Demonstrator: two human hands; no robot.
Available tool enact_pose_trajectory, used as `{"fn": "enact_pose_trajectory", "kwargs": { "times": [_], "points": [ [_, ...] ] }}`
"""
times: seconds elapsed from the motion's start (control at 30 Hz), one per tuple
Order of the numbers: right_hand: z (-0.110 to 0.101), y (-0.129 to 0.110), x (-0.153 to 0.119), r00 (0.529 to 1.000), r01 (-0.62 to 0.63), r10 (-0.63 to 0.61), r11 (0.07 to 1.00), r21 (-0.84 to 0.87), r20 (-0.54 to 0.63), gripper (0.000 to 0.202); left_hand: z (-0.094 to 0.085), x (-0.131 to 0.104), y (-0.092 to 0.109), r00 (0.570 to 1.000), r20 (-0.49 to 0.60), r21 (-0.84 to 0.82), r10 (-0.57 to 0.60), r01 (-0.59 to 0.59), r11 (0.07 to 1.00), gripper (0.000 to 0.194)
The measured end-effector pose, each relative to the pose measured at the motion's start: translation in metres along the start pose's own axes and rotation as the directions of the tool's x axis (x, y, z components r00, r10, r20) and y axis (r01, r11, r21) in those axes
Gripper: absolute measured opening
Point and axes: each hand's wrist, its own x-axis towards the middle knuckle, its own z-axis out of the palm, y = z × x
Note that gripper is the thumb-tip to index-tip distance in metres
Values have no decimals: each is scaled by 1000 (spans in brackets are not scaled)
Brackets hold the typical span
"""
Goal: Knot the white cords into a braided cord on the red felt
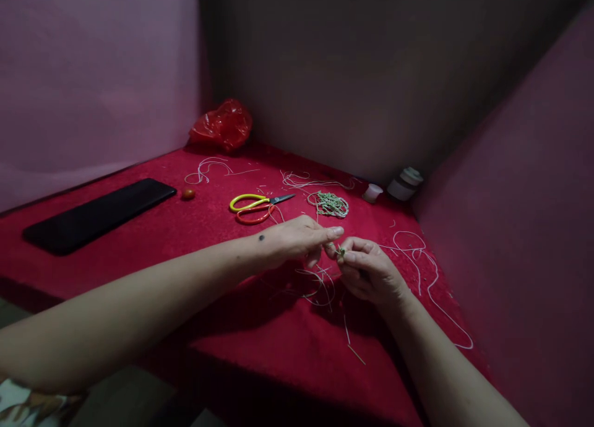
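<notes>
Red-covered table (288, 346) between 2 pink walls.

Clearances, with clock positions centred on the scissors (253, 207). A lane of bare red cloth (210, 211) opens at 9 o'clock, bounded by a small orange-brown object (188, 194) and a black slab (99, 216). The left forearm (185, 284) bars 7 o'clock. A green cord bundle (330, 204), cup (372, 194) and jar (405, 184) obstruct 3 o'clock; loose thread (432, 281) crosses 4 o'clock.

Black flat device (99, 215) at left, crumpled red plastic bag (223, 127), small orange-brown oval object (188, 194)
</notes>
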Motion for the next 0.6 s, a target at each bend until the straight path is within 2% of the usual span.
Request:
{"fn": "enact_pose_trajectory", "kwargs": {
  "times": [0.13, 0.3, 0.47, 0.6],
  "points": [
    [1, -1, 0, 1000, -10, 10, 1000, -13, -13, 10, 1, 0, 0, 996, -77, -26, -35, 33, 999, 35],
    [1, 0, 1, 999, -30, 29, 998, -52, -14, 11, 1, -1, 6, 995, -71, -30, 63, -66, 997, 40],
    [-1, 1, 1, 999, -43, 43, 995, -87, -2, 12, 2, -1, 7, 991, -133, 10, 27, -26, 1000, 48],
    [1, 1, 1, 999, -46, 46, 994, -101, -5, 12, 2, 1, 4, 992, -123, -91, -24, 13, 996, 44]
  ]
}}
